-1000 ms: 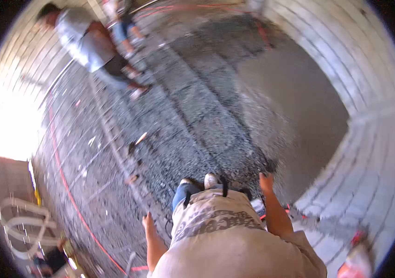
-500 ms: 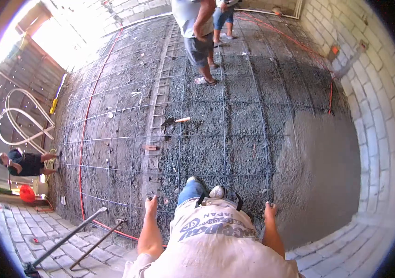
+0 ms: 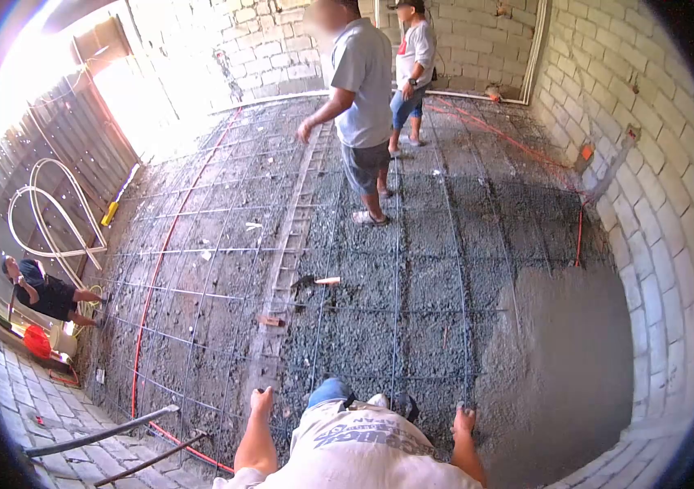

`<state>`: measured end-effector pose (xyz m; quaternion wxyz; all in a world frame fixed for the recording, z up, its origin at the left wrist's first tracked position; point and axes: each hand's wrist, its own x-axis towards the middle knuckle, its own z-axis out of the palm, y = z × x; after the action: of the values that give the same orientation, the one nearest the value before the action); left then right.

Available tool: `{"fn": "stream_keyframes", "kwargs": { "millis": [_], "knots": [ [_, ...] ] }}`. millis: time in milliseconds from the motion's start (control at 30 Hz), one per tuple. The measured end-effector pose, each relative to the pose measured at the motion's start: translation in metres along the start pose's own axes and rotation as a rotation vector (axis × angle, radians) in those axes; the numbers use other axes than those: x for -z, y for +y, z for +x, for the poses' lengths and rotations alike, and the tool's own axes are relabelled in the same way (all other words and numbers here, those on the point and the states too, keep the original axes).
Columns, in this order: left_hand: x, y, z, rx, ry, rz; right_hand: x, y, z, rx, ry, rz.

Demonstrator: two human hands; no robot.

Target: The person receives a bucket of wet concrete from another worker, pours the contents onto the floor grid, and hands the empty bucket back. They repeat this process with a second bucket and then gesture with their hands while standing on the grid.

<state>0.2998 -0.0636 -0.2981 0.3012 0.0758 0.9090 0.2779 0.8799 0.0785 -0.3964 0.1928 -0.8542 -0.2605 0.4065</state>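
Observation:
My left hand (image 3: pixel 261 400) is low in the head view, left of my body, with its fingers curled over the gravel bed (image 3: pixel 355 334). My right hand (image 3: pixel 464 420), also curled, is on the other side, by a bar of the steel rebar grid (image 3: pixel 467 342) and near the edge of the smooth wet concrete (image 3: pixel 583 350). What either hand holds, if anything, is too small to make out. Ahead of me a short dark-headed tool with a pale handle (image 3: pixel 327 281) lies on the gravel. A reddish block (image 3: pixel 271 321) rests on the ladder-like strip of rebar (image 3: pixel 286 244).
Two people stand ahead, one in a grey shirt (image 3: pixel 363 81), one in a white top (image 3: pixel 416 49). Another person (image 3: pixel 46 293) is at the left by the corrugated wall. Long bars (image 3: pixel 103 432) jut from the lower left. Red tubing (image 3: pixel 160 261) crosses the rebar; block walls (image 3: pixel 640 122) enclose the room.
My view has tilted up, so the floor and hands sit lower in the frame. The person in grey has turned and an arm now extends to the left.

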Motion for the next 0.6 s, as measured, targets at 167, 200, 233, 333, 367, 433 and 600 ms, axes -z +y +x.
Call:
{"fn": "stream_keyframes", "kwargs": {
  "millis": [167,200,233,333,367,433,600],
  "knots": [
    [-0.007,0.011,0.051,-0.084,-0.003,0.165,-0.008,0.013,-0.025,-0.008,0.03,0.092],
    [-0.006,0.018,0.054,-0.062,-0.047,0.136,0.002,0.005,-0.041,0.044,-0.092,-0.078],
    [-0.006,0.022,0.057,-0.072,-0.046,0.131,-0.002,0.003,-0.042,0.071,-0.15,-0.161],
    [-0.003,0.035,0.061,-0.097,-0.039,0.244,-0.035,0.04,-0.013,-0.104,0.072,0.036],
    [0.0,0.038,0.06,-0.104,-0.04,0.241,-0.041,0.048,-0.005,-0.101,0.075,0.043],
    [0.004,0.041,0.064,-0.073,-0.073,0.219,-0.048,0.047,-0.002,-0.162,0.028,0.041],
    [0.004,0.017,0.1,-0.027,-0.11,0.194,-0.047,0.006,-0.038,0.048,0.148,-0.171]
  ]
}}
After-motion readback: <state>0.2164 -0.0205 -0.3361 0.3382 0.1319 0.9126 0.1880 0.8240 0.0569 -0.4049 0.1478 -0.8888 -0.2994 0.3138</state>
